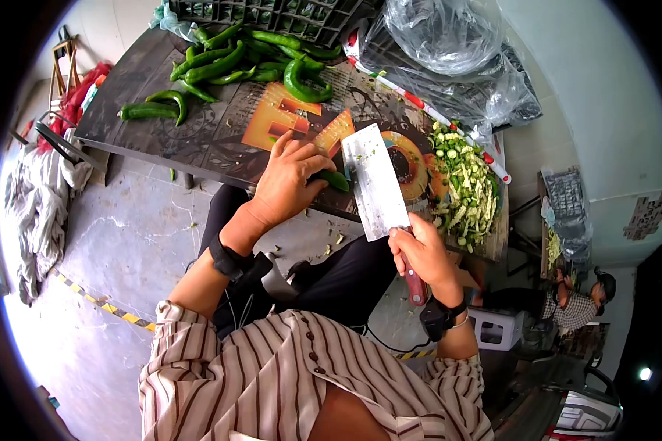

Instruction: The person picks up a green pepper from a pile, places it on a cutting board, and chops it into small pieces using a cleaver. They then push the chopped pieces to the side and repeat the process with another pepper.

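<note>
i'd say partway: sliced pile (467, 191) at the right end of the tabletop (125, 73), whole peppers (235, 62) heaped at the far end uncut, left hand (290, 180) fingers pinning the current pepper (335, 180) beside the cleaver (375, 184), right hand (423, 253) fingers wrapped round its handle.

Left grip (290, 180) palm-down, fingers curled (forearm extended); right grip (423, 253) fisted, elbow bent.

The left hand (290, 180) covers most of the green pepper (336, 181) it pins, leaving one end showing beside the cleaver (375, 184). The right hand (421, 253) wraps the cleaver's handle, only its red butt visible. The top edge cuts off the black crate (272, 15). What the small seated person (577, 305) handles cannot be told.
</note>
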`<state>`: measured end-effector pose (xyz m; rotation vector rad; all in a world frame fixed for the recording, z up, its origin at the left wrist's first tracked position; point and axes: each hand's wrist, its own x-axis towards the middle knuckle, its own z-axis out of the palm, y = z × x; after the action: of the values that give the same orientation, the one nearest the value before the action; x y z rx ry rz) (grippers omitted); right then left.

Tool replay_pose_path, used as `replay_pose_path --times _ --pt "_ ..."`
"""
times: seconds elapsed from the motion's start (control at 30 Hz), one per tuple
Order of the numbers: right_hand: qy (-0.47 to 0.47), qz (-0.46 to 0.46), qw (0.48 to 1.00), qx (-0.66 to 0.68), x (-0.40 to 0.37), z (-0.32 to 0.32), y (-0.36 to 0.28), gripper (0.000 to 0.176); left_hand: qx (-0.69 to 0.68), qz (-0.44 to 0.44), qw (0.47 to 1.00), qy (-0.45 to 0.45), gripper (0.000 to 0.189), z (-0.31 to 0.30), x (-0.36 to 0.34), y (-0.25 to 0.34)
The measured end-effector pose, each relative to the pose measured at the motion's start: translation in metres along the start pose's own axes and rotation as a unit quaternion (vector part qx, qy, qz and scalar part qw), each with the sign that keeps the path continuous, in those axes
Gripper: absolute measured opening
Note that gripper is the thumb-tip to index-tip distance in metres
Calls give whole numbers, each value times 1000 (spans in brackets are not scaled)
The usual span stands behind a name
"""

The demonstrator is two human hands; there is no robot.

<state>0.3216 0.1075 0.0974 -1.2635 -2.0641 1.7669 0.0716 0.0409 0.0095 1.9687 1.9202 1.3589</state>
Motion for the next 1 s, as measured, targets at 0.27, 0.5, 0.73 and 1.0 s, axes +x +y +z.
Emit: replay_pose_path --times 0.27,0.5,0.73,1.0 --pt "39 -31 999 -9 2 3 -4 19 -6 43 999 30 24 -4 -2 3" --pt "45 -46 997 -37 9 6 -15 22 45 72 996 27 20 -2 -2 4" --pt "6 -88 979 -183 17 12 -35 24 72 80 993 44 18 0 -3 7" --pt "1 -110 963 -244 24 16 -44 26 71 83 993 40 17 -1 -4 4"
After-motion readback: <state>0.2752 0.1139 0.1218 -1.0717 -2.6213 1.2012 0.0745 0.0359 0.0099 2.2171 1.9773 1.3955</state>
